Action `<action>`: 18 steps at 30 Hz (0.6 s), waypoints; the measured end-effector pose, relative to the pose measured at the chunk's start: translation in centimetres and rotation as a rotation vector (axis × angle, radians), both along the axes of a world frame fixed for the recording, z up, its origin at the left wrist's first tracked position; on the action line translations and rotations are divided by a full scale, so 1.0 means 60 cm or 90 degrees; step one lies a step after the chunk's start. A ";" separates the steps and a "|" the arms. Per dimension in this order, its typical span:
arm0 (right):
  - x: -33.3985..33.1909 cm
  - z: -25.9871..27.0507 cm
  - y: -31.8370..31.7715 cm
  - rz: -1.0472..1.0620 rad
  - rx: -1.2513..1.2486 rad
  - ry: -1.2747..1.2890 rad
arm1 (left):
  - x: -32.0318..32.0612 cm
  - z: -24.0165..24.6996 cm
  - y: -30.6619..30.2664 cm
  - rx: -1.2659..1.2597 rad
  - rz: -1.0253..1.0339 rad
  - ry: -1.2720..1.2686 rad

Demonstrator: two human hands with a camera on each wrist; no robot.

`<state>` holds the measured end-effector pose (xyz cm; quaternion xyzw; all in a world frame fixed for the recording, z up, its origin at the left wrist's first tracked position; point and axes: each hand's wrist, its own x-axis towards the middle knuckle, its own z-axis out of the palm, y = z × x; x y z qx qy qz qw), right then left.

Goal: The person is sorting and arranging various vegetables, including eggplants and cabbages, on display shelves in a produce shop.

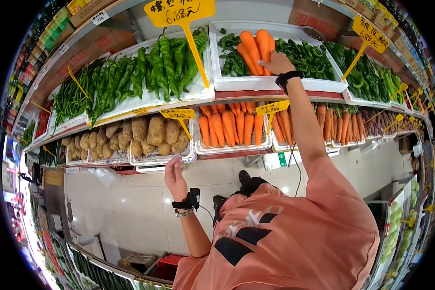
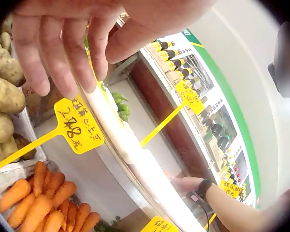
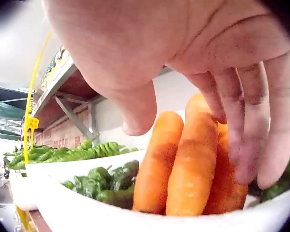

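Note:
My right hand (image 1: 278, 63) is over several large carrots (image 1: 249, 50) that lie in a white foam tray (image 1: 275, 84) on the upper shelf. In the right wrist view its fingers (image 3: 253, 111) reach down along the right side of the carrots (image 3: 192, 159), fingertips close to them. The thumb stands apart on their left. Dark green peppers (image 1: 302, 58) lie on both sides of the carrots. My left hand (image 1: 176, 177) hovers holding nothing, fingers extended, in front of the lower shelf's potatoes (image 1: 155, 131). In the left wrist view its fingers (image 2: 53, 53) hang above a yellow price tag (image 2: 79, 126).
More carrots (image 1: 227, 128) fill a lower tray beside the potatoes. Long green peppers (image 1: 171, 60) lie on the upper left. Yellow price signs (image 1: 180, 12) on stalks stick up along the shelf edges. Slimmer carrots (image 1: 342, 126) lie lower right, and a tiled floor (image 1: 140, 203) shows below.

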<state>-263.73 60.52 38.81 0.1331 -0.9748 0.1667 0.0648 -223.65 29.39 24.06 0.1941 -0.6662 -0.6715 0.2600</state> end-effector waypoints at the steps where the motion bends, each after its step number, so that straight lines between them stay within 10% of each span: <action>1: -0.002 -0.006 -0.003 0.002 0.003 0.002 | -0.005 -0.011 -0.004 0.011 -0.011 0.005; 17: -0.055 -0.067 0.018 0.135 -0.294 0.046 | 0.015 -0.033 -0.050 -0.038 -0.035 -0.094; 18: -0.024 -0.052 0.000 0.220 -0.606 -0.094 | 0.019 -0.039 -0.053 -0.080 -0.039 -0.102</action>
